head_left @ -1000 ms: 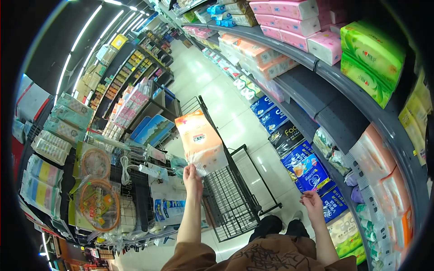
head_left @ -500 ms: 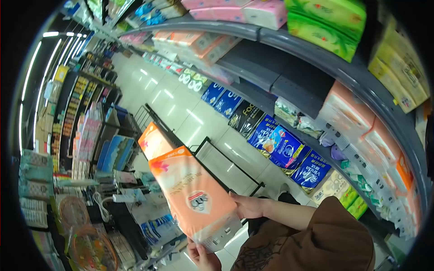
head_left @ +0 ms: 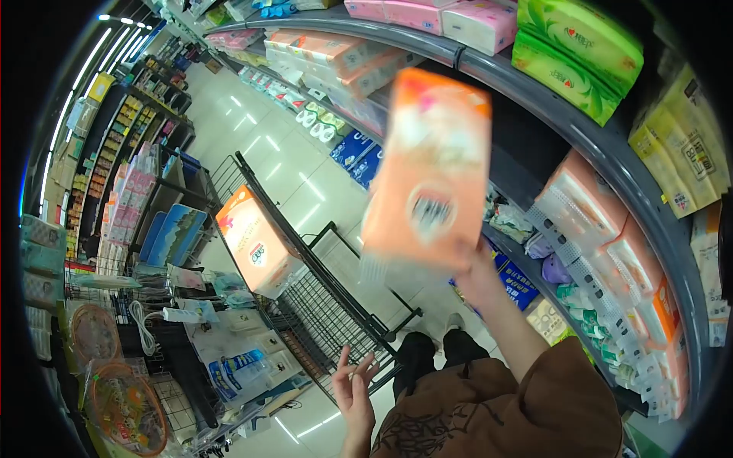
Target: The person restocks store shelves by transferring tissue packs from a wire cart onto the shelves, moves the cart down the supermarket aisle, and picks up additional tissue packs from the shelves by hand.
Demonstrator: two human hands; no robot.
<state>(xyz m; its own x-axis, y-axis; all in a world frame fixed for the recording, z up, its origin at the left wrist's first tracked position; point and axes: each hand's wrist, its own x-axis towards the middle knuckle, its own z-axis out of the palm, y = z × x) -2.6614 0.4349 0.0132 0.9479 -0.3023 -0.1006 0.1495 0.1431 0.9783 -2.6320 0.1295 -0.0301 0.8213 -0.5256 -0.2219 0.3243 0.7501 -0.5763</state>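
My right hand [head_left: 478,281] grips the lower right corner of an orange-and-white tissue pack [head_left: 427,179]. The pack is raised in front of the shelves, slightly blurred, with its lower end in clear wrap. My left hand [head_left: 354,388] is free beside the cart, palm up and fingers apart. A similar orange tissue pack [head_left: 256,243] lies in the black wire shopping cart [head_left: 321,301], left of the held pack.
Curved grey shelves [head_left: 527,95] on the right carry green tissue packs [head_left: 576,57], pink packs [head_left: 477,23] and more orange packs [head_left: 588,195]. A hanging display with orange-rimmed round items [head_left: 126,408] stands at left. A tiled aisle [head_left: 252,130] runs ahead.
The held tissue pack has moved up and right, away from over the cart toward the shelves. My left hand has let go of it, exposing the other pack in the cart.
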